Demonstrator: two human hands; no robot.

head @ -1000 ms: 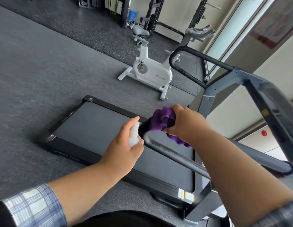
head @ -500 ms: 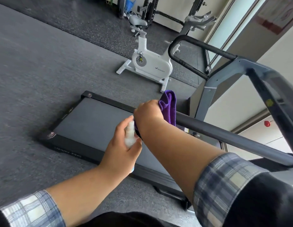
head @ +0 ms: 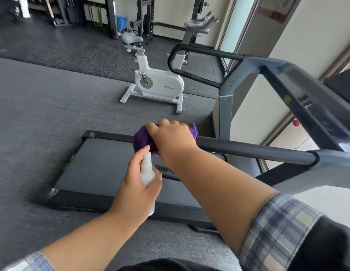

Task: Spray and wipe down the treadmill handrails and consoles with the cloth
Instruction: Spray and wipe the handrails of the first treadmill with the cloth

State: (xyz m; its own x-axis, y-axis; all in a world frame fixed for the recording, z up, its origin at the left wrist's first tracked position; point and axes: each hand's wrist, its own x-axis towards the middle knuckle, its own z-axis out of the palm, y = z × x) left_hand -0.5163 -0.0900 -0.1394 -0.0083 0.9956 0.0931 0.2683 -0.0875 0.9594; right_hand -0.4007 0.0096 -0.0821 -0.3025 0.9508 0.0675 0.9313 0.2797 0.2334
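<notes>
The grey rubber floor (head: 43, 106) fills most of the view, with darker speckled matting further back beneath the weight racks (head: 111, 14). On it lies the treadmill (head: 103, 169), its black deck flat and its grey frame rising at the right toward the console (head: 307, 106), which is seen edge-on and blurred. Beyond the deck stands a white exercise bike (head: 158, 85), well apart from the treadmill. A dark near handrail (head: 248, 151) runs from the frame at the right toward the middle of the view; a second, looped far handrail (head: 199, 51) shows behind it. Both forearms reach in from below, each in a rolled plaid sleeve (head: 278, 227). The right hand (head: 172, 137) is at the free end of the near handrail, its grip clamped over a purple cloth (head: 143, 139) that is wrapped round the rail and bunched out on either side of the fingers. The left hand (head: 137, 188) sits just below and beside it, its grip curled round a small white spray bottle (head: 146, 171) held upright, the index finger raised near the nozzle, which points toward the cloth.
</notes>
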